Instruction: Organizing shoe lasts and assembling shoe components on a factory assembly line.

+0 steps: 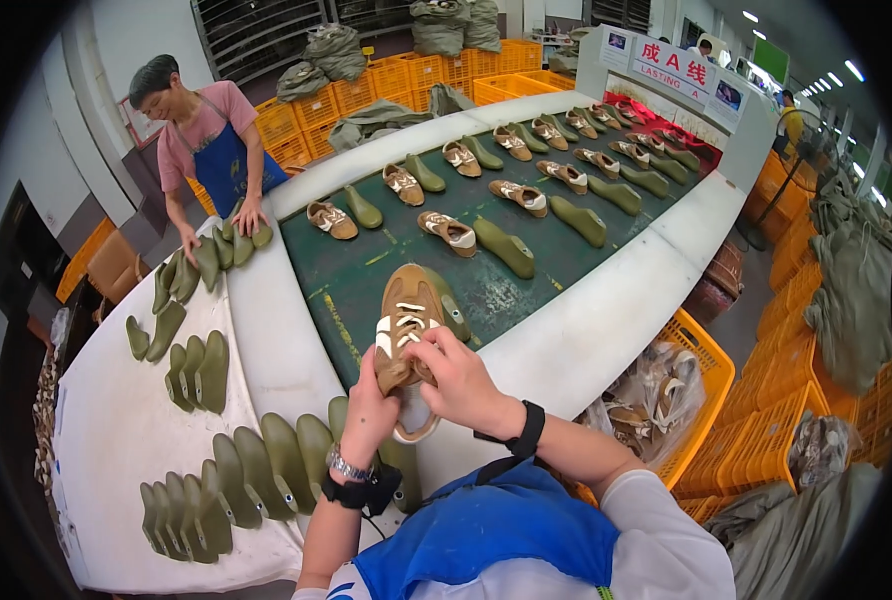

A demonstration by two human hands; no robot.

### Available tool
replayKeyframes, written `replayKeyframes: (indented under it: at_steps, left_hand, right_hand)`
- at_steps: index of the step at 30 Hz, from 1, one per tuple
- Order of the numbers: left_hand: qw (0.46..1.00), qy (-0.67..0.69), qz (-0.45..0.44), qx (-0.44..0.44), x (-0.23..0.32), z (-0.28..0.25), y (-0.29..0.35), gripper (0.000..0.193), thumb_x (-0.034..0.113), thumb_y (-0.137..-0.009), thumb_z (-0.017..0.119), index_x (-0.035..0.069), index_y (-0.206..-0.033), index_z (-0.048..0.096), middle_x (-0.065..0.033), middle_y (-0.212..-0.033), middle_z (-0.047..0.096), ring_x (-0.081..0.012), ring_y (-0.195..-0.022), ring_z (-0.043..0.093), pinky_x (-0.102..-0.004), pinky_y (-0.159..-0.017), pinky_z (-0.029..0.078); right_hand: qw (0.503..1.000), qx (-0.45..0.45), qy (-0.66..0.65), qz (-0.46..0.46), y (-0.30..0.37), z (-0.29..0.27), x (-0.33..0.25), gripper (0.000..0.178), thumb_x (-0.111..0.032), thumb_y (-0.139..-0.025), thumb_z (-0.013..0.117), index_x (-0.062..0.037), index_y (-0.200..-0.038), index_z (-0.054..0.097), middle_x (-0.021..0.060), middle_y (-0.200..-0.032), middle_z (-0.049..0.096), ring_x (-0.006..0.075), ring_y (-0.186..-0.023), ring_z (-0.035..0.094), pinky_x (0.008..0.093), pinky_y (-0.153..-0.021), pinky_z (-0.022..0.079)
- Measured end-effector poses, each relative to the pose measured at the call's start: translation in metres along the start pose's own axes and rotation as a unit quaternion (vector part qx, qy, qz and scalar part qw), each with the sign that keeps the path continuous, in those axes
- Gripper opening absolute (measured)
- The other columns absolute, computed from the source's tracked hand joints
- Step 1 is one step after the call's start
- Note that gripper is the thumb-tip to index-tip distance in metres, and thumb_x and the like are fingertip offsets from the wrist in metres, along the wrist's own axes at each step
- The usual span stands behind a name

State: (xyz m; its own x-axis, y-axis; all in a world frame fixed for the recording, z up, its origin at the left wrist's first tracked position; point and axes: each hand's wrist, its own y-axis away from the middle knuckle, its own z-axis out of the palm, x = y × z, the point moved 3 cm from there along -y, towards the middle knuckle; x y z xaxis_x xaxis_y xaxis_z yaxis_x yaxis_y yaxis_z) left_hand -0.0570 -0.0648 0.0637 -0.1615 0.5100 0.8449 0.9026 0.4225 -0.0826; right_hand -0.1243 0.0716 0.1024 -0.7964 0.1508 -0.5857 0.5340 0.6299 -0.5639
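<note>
At the far left, a co-worker [201, 120] in a pink shirt and a blue apron [228, 160] with yellow printing on its front stands with both hands on green shoe lasts [211, 262] on a white table [288, 345]. Nearer, a row of standing lasts [284, 458] runs along the table toward the person's left hand [368, 408], whose fingers are clamped on the side of 1 brown-and-white shoe [403, 318]. That shoe is held toe away over the near edge of a green belt [496, 300] with yellow painted marks; no brand can be read on it. The right hand [456, 382] has its thumb and fingers pinched together on the shoe at its white laces. Beyond, shoes and lasts stand in 2 rows along the belt, up to a white sign [663, 65] with large red characters over smaller red lettering, a small poster on either side. Rightmost, a yellow-orange crate [714, 378] holds bagged shoes.
</note>
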Motion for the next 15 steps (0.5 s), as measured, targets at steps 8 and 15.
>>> replayKeyframes:
  at_steps: [8, 15]
  left_hand:
    - [0.952, -0.170, 0.191, 0.165, 0.016, -0.004, 0.008, 0.077, -0.002, -0.066, 0.063, 0.007, -0.134, 0.030, -0.0243, -0.118, 0.049, -0.0408, -0.109, 0.048, -0.0434, -0.087, 0.043]
    - [0.947, -0.225, 0.219, 0.068, 0.017, -0.008, 0.027, 0.041, 0.002, -0.067, 0.065, 0.004, -0.107, 0.059, -0.0131, -0.103, 0.056, -0.0323, -0.095, 0.055, -0.0396, -0.079, 0.047]
  right_hand:
    - [0.995, 0.049, -0.079, 0.034, 0.004, 0.009, 0.014, 0.035, 0.007, -0.063, 0.052, -0.0023, -0.097, 0.053, 0.0133, -0.098, 0.047, 0.0297, -0.087, 0.054, 0.0336, -0.075, 0.046]
    - [0.971, -0.067, -0.220, 0.059, 0.031, 0.030, 0.018, 0.039, 0.006, -0.067, 0.053, -0.0043, -0.105, 0.052, 0.0111, -0.097, 0.047, 0.0244, -0.082, 0.052, 0.0308, -0.070, 0.045]
